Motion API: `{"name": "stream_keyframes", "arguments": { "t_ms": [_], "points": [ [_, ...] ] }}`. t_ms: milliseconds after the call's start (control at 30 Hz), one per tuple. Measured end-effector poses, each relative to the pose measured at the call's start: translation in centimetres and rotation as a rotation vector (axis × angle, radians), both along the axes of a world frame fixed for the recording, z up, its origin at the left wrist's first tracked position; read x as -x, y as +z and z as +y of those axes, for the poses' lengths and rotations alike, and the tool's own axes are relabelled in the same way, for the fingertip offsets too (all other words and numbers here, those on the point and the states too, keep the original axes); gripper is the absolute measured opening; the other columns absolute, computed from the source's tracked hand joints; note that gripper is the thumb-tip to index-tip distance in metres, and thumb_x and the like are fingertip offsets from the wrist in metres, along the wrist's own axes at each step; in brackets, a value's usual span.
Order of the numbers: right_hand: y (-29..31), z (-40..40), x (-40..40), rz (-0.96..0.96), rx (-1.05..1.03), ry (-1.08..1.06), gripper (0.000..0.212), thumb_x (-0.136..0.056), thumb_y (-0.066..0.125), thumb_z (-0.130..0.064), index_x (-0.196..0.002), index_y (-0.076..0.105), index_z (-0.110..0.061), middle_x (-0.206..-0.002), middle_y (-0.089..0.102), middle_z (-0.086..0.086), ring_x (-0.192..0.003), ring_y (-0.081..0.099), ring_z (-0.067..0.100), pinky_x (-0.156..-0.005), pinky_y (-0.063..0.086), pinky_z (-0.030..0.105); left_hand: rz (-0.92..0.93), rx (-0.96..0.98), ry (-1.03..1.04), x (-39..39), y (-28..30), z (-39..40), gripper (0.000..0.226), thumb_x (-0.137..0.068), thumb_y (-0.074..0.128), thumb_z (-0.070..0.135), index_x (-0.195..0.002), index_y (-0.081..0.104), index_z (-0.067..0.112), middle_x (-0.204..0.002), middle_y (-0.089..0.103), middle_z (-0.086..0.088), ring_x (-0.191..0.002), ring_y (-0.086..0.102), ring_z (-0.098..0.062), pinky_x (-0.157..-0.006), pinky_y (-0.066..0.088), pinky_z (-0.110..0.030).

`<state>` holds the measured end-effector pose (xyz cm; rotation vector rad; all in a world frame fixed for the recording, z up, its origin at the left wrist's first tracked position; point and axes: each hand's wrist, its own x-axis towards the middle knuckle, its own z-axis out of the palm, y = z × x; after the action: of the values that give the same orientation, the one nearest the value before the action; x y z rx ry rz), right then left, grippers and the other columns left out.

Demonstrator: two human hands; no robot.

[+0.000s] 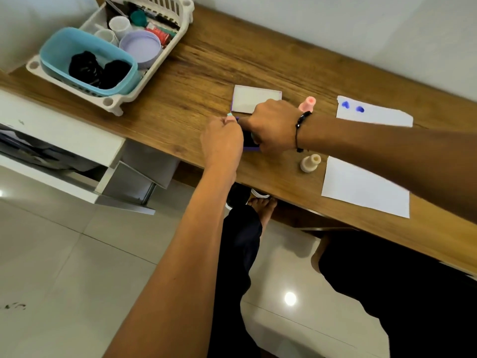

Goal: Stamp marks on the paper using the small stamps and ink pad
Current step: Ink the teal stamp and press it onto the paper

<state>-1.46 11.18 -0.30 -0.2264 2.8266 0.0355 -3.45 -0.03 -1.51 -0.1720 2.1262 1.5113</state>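
A purple ink pad (249, 145) lies on the wooden desk (206, 65), mostly covered by both hands. My right hand (271, 125) reaches across and clamps over the pad from above. My left hand (222, 140) is pinched on a small mint-green stamp (229, 114) at the pad's left edge; only its tip shows. The pad's white lid (255, 100) lies just behind. A pink stamp (308, 103) and a cream stamp (309, 164) stand to the right. One paper (379, 117) carries two blue marks; a blank paper (366, 187) lies nearer the front edge.
A white rack (113, 99) at the back left holds a turquoise tub (59, 50), cups and a lilac lid. An open white drawer unit (77, 140) stands left of the desk. My legs and a bare foot are under the desk's front edge.
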Motion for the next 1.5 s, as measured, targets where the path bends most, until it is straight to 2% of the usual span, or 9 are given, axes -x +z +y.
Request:
{"name": "stream_keyframes", "arguments": {
  "t_ms": [133, 267, 500, 600, 733, 833, 1167, 1300, 1500],
  "points": [
    [0.2, 0.1, 0.6, -0.034, 0.031, -0.059, 0.033, -0.081, 0.054, -0.021, -0.114, 0.057, -0.014, -0.074, 0.050, 0.011, -0.069, 0.046, 0.028, -0.050, 0.030, 0.025, -0.032, -0.021, 0.021, 0.1, 0.0, 0.0, 0.030, -0.091, 0.039, 0.024, -0.109, 0.054, 0.006, -0.116, 0.059, -0.017, -0.101, 0.058, -0.026, -0.071, 0.045, -0.027],
    [-0.6, -0.4, 0.5, 0.024, 0.095, -0.178, 0.026, -0.082, 0.055, -0.029, -0.101, 0.062, -0.013, -0.093, 0.065, 0.018, -0.085, 0.059, 0.035, -0.055, 0.033, 0.029, 0.013, 0.022, 0.015, -0.1, 0.1, 0.2, 0.030, -0.091, 0.039, 0.023, -0.110, 0.054, 0.005, -0.117, 0.058, -0.018, -0.103, 0.058, -0.027, -0.059, 0.037, -0.022],
    [-1.3, -1.2, 0.6, 0.067, 0.162, -0.462, 0.022, -0.081, 0.055, -0.030, -0.084, 0.057, -0.009, -0.079, 0.047, 0.012, -0.071, 0.043, 0.028, -0.044, 0.018, 0.024, 0.025, 0.037, -0.002, -0.5, 0.4, 0.2, 0.029, -0.091, 0.037, 0.023, -0.109, 0.053, 0.005, -0.117, 0.059, -0.020, -0.085, 0.054, -0.023, -0.065, 0.041, -0.028],
    [-0.9, -0.9, 0.6, 0.032, 0.223, -0.455, 0.017, -0.079, 0.054, -0.021, -0.088, 0.058, -0.007, -0.087, 0.057, 0.016, -0.075, 0.047, 0.030, -0.046, 0.023, 0.025, 0.037, 0.044, 0.000, -0.5, 0.9, 0.2, 0.030, -0.093, 0.036, 0.024, -0.106, 0.053, 0.003, -0.115, 0.060, -0.022, -0.100, 0.057, -0.033, -0.081, 0.046, -0.041],
    [-0.3, 0.8, -0.1, 0.039, 0.354, -0.489, 0.015, -0.078, 0.057, -0.013, -0.089, 0.060, -0.004, -0.101, 0.066, 0.019, -0.091, 0.058, 0.034, -0.063, 0.042, 0.033, 0.189, 0.078, -0.001, -0.5, 1.6, 0.2, 0.025, -0.094, 0.036, 0.026, -0.104, 0.051, 0.008, -0.100, 0.059, -0.008, -0.082, 0.052, -0.018, -0.070, 0.040, -0.031],
    [0.2, 1.9, -0.8, 0.132, 0.446, -0.549, 0.017, -0.081, 0.059, -0.014, -0.096, 0.061, -0.006, -0.106, 0.065, 0.015, -0.096, 0.057, 0.030, -0.069, 0.041, 0.032, 0.156, 0.037, 0.003, -0.7, 1.8, 0.1, 0.023, -0.093, 0.037, 0.024, -0.106, 0.051, 0.010, -0.105, 0.060, -0.007, -0.086, 0.054, -0.015, -0.074, 0.045, -0.031],
    [-1.8, 0.8, -2.3, 0.191, 0.125, -0.173, 0.021, -0.090, 0.047, -0.014, -0.107, 0.049, -0.001, -0.097, 0.063, 0.024, -0.081, 0.059, 0.038, -0.058, 0.039, 0.038, 0.089, 0.073, -0.059, -0.7, 1.4, 0.6, 0.027, -0.093, 0.038, 0.022, -0.112, 0.050, 0.006, -0.115, 0.058, -0.016, -0.096, 0.056, -0.023, -0.076, 0.046, -0.031],
    [-2.0, 0.5, -1.9, 0.193, 0.079, -0.145, 0.026, -0.088, 0.050, -0.018, -0.109, 0.048, -0.003, -0.096, 0.063, 0.023, -0.080, 0.058, 0.037, -0.058, 0.034, 0.034, 0.062, 0.094, -0.044, -0.4, 1.4, 0.6, 0.032, -0.093, 0.036, 0.025, -0.111, 0.052, 0.004, -0.117, 0.060, -0.019, -0.108, 0.056, -0.031, -0.095, 0.045, -0.045],
    [-1.7, 0.3, -1.2, 0.144, 0.021, -0.141, 0.031, -0.085, 0.053, -0.025, -0.111, 0.051, -0.009, -0.094, 0.065, 0.020, -0.080, 0.060, 0.037, -0.056, 0.035, 0.033, 0.009, 0.084, -0.055, 0.0, 1.2, 0.2, 0.029, -0.091, 0.039, 0.023, -0.111, 0.053, 0.007, -0.119, 0.059, -0.019, -0.112, 0.055, -0.033, -0.098, 0.044, -0.048]
  ]
}}
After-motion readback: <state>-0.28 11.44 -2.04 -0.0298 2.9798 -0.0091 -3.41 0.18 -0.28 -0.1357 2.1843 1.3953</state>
